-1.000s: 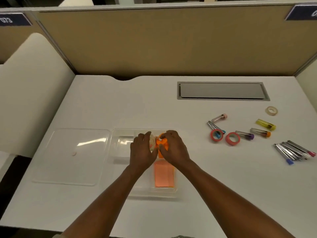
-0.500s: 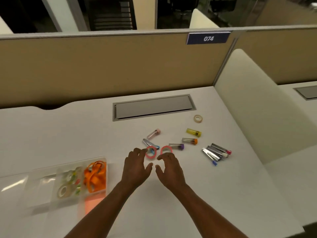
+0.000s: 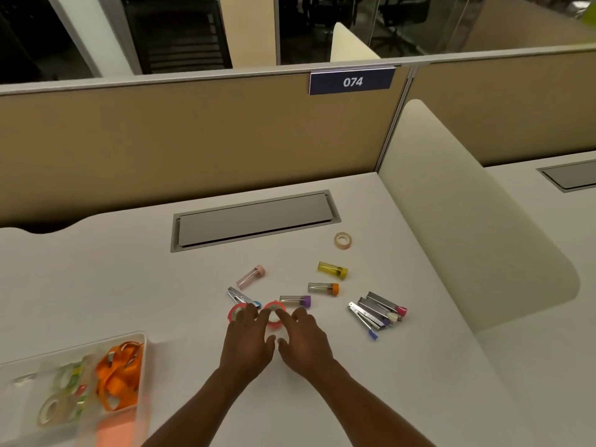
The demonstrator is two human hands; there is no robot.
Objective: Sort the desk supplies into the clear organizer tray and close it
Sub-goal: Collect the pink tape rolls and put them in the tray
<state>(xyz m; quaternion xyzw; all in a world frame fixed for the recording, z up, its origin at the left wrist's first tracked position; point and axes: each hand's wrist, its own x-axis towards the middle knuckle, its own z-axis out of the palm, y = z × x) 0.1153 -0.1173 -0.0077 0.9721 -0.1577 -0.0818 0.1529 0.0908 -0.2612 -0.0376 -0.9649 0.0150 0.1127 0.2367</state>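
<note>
Two pink tape rolls lie side by side on the white desk. Both hands reach over them with fingers spread and fairly straight, gripping nothing. The left hand rests fingertips on the left pink roll and at the rim of the right pink roll, and the right hand touches that same roll with its forefinger. The clear tray sits well apart at the lower left. It holds an orange strap, a pale tape roll, small coloured clips and pink notes. Just beyond the hands lie a blue-tipped metal clip, a pink-capped tube, a purple-capped tube, an orange-capped tube and a yellow tube. To the right is a heap of metal clips. Farther back are a clear tape roll and a grey flap set in the desk.
</note>
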